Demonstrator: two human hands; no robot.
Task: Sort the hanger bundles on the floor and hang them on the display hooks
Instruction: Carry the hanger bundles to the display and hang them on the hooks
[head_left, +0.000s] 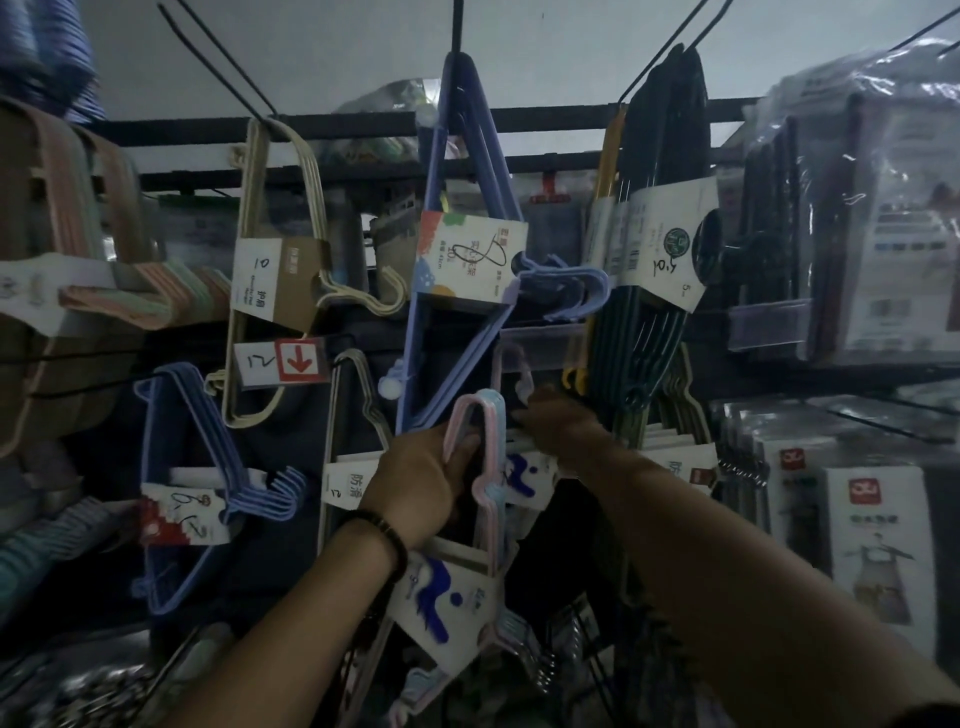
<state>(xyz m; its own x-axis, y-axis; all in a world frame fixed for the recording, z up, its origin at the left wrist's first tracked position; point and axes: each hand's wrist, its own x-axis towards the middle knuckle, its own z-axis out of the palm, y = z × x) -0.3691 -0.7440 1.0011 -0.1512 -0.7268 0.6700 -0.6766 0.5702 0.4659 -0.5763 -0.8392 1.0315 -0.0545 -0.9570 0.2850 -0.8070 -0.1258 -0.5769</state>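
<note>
My left hand (421, 480) grips a pink and pale blue hanger bundle (480, 457) by its upper corner; a white card sleeve with blue print (444, 592) wraps the bundle below my wrist. My right hand (558, 423) reaches behind the bundle to the rack, fingers curled at a similar pink hanger (514, 364) hanging there; what the fingertips touch is hidden. Straight above hangs a blue hanger bundle (457, 291) on a black display hook (457, 26).
More bundles hang on hooks: cream hangers (275, 260) at left, blue ones (197, 467) lower left, black and dark green ones (654, 249) at right. Plastic-wrapped packs (857, 208) fill the right side, boxed goods (872, 535) below. Empty hooks (218, 57) jut out upper left.
</note>
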